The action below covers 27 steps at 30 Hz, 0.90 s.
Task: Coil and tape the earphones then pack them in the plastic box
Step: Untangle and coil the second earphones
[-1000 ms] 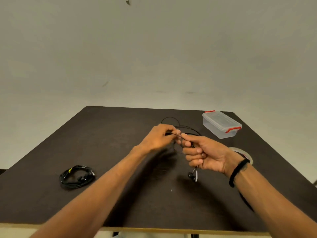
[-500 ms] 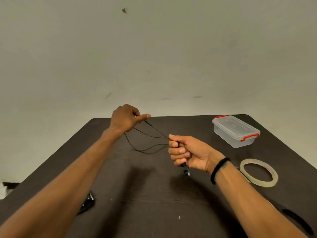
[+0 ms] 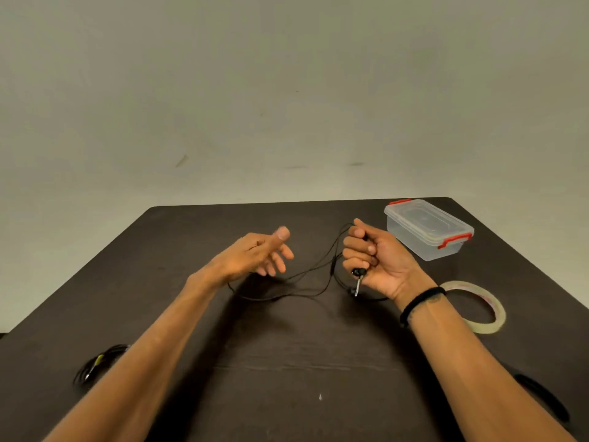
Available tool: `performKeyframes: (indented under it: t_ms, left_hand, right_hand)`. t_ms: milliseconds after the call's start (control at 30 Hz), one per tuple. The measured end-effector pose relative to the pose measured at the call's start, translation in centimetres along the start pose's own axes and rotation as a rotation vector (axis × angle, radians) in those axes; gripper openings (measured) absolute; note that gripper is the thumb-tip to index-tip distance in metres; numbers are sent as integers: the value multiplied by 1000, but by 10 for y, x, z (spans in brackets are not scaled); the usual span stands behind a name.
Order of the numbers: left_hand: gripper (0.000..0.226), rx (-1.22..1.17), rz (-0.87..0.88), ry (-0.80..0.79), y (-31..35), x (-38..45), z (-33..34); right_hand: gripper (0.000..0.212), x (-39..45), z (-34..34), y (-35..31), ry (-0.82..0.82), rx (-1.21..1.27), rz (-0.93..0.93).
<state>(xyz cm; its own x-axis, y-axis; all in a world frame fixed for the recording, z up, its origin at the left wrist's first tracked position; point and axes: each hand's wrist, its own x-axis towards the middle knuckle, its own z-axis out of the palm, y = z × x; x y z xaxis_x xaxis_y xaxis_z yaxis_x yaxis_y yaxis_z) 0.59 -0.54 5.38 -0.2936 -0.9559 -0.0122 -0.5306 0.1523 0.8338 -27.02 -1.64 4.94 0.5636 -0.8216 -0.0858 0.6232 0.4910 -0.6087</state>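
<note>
My right hand (image 3: 373, 260) is shut in a fist on a black earphone cable (image 3: 331, 264). The cable's metal jack plug (image 3: 357, 287) hangs out below the fist. From the top of the fist, loose strands trail left and sag onto the dark table under my left hand (image 3: 255, 253). That hand hovers palm-in with its fingers spread and nothing gripped. A clear plastic box (image 3: 427, 229) with red clips stands at the back right, its lid on. A roll of clear tape (image 3: 478, 306) lies flat just right of my right wrist.
A second bundle of coiled black earphones (image 3: 95, 365) lies at the near left, partly behind my left forearm. A dark curved object (image 3: 541, 397) sits at the near right edge. The table (image 3: 302, 362) ends against a plain wall.
My left hand has let go of the cable, dropped and opened. The stretched strands now sag onto the table. My right hand has turned upward, still gripping.
</note>
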Motion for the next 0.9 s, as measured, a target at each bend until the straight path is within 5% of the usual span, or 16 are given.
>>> performKeyframes:
  t_ms: [167, 367, 633, 900]
  left_hand:
    - [50, 613, 61, -226, 7, -19, -11]
    - [28, 918, 255, -37, -5, -37, -16]
    - [87, 660, -1, 163, -37, -59, -89]
    - [62, 328, -152, 600, -36, -50, -116]
  right_hand:
    - [42, -2, 0, -5, -14, 57, -45]
    - [44, -6, 4, 0, 25, 31, -49]
    - [43, -12, -2, -1, 90, -51, -4]
    - [39, -12, -2, 7, 28, -482, 188]
